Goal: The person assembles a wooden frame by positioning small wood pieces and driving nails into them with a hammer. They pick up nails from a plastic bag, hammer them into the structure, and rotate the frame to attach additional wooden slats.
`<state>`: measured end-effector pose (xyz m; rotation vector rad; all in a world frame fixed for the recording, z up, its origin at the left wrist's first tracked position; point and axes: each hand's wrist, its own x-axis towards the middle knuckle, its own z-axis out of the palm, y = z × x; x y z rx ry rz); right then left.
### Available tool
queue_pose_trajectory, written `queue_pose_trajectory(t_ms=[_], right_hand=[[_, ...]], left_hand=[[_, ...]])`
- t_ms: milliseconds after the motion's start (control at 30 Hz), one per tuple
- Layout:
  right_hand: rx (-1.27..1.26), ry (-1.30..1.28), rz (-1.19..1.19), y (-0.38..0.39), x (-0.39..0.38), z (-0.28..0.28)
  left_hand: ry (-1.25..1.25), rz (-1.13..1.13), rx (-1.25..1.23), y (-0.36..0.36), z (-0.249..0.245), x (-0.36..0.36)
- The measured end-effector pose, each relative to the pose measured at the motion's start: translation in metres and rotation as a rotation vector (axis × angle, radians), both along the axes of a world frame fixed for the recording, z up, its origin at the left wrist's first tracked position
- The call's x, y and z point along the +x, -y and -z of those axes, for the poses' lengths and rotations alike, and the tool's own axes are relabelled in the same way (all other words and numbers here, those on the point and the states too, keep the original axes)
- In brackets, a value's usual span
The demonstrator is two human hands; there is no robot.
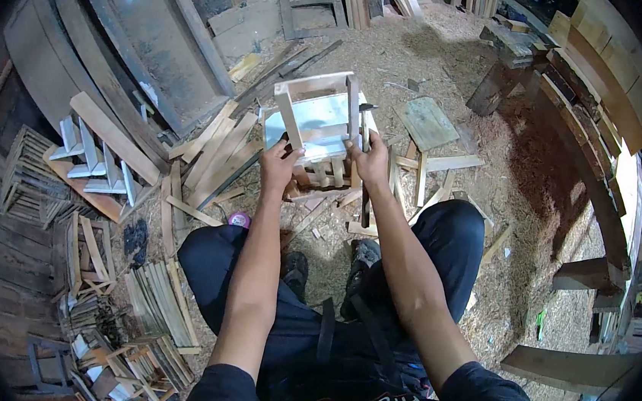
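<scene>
A small rectangular wooden frame (pixel 286 112) tilts up in front of me, over a pale blue-white board (pixel 276 124). My left hand (pixel 278 168) is closed at the frame's lower left, fingers bent round the wood. At the lower right, my right hand (pixel 369 160) is closed with its thumb and fingers against the frame's upright. A hammer (pixel 366 210) is also held in the right hand, head up and dark handle end pointing down. Beneath the board stands a slatted wooden piece (pixel 321 176), partly hidden by the frame and hands.
Wood strips (pixel 214 157) and sawdust cover the floor. A square board (pixel 427 123) lies beyond my right hand. A pink round item (pixel 239 220) sits by my left knee. Stacked slats (pixel 163 301) and a louvred piece (pixel 96 158) stand left; curved timber (pixel 592 155) rises right.
</scene>
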<state>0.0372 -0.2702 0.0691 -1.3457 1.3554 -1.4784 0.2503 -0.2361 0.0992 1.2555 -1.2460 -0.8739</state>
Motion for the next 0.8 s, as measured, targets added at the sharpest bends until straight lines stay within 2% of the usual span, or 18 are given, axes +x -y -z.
queue_pose_trajectory(t_ms=[33, 100, 267, 333, 400, 467, 533, 700, 800], right_hand=[[-0.017, 0.013, -0.006, 0.0, 0.0, 0.001], [-0.034, 0.026, -0.01, -0.004, 0.0, -0.002], [-0.002, -0.186, 0.059, -0.016, 0.0, -0.023], [0.003, -0.177, 0.058, -0.011, 0.0, -0.01], [0.01, -0.169, 0.061, -0.013, -0.001, -0.007], [0.032, -0.143, 0.021, -0.021, -0.002, -0.019], [-0.005, -0.15, 0.034, -0.02, -0.002, -0.016], [-0.064, -0.145, 0.027, -0.02, -0.002, -0.014], [-0.015, -0.139, 0.01, -0.015, -0.004, -0.005]], left_hand=[[0.032, -0.088, 0.009, -0.005, -0.006, -0.004], [0.033, -0.104, -0.013, -0.003, 0.001, -0.004], [0.113, -0.168, -0.003, -0.005, -0.006, -0.007], [0.024, -0.153, -0.035, -0.004, -0.006, -0.008], [0.043, -0.088, -0.024, 0.016, 0.031, 0.007], [0.062, -0.02, -0.013, 0.02, 0.038, 0.009], [0.084, -0.019, 0.022, 0.009, 0.02, 0.003], [0.054, -0.017, 0.017, 0.013, 0.027, 0.005], [0.033, -0.019, 0.026, 0.009, 0.02, 0.003]])
